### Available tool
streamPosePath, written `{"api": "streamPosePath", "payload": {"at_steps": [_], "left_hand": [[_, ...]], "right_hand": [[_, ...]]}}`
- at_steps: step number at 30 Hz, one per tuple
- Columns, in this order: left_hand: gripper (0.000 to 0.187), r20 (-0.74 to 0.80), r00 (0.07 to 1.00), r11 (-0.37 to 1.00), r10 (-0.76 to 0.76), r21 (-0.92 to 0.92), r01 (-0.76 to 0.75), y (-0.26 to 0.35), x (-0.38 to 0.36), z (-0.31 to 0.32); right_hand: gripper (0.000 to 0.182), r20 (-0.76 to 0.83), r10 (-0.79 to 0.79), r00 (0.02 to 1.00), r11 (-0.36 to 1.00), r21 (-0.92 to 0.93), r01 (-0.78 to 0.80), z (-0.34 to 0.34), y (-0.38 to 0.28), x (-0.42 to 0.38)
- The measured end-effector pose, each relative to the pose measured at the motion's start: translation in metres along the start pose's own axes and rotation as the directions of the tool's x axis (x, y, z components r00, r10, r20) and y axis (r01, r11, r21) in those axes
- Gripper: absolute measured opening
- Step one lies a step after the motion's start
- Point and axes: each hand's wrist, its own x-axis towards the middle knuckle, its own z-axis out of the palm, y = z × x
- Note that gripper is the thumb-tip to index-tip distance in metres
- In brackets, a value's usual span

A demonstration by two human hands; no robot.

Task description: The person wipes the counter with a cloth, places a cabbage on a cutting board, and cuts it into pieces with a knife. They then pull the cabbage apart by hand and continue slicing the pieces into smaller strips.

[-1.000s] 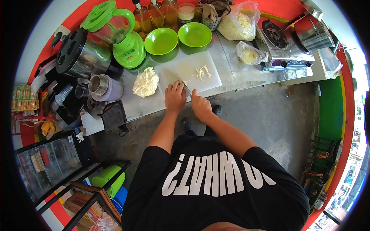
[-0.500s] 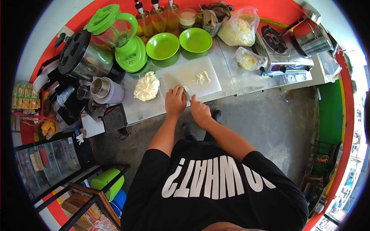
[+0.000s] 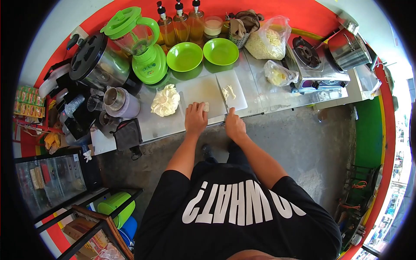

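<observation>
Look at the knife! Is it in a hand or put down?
In a hand: the right hand is closed around one end of the knife; the rest sticks out.

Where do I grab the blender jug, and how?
Best hold the blender jug by its green handle, probably coming from the front right: that open loop sticks out to the right, so it should be easy to curl around.

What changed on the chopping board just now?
The right hand, gripping the knife, has moved rightward, away from the left hand, bringing the blade beside the shredded strips. Nothing was visibly let go. The left hand stays at the pale piece; the green bowls stay put.
</observation>
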Motion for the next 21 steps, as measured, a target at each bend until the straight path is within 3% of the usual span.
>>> {"api": "streamPosePath", "payload": {"at_steps": [8, 21], "left_hand": [[0.026, -0.081, 0.995, 0.999, 0.050, 0.008, -0.050, 0.004, 0.002, 0.001], [0.027, -0.063, 0.987, 0.989, 0.150, 0.003, -0.150, 0.001, 0.002, 0.002]], "right_hand": [[0.027, 0.064, -0.123, 0.990, 0.990, 0.071, 0.118, 0.003, -0.015, -0.011], [0.029, 0.139, -0.105, 0.985, 0.994, -0.010, 0.108, -0.017, -0.044, -0.016]]}}
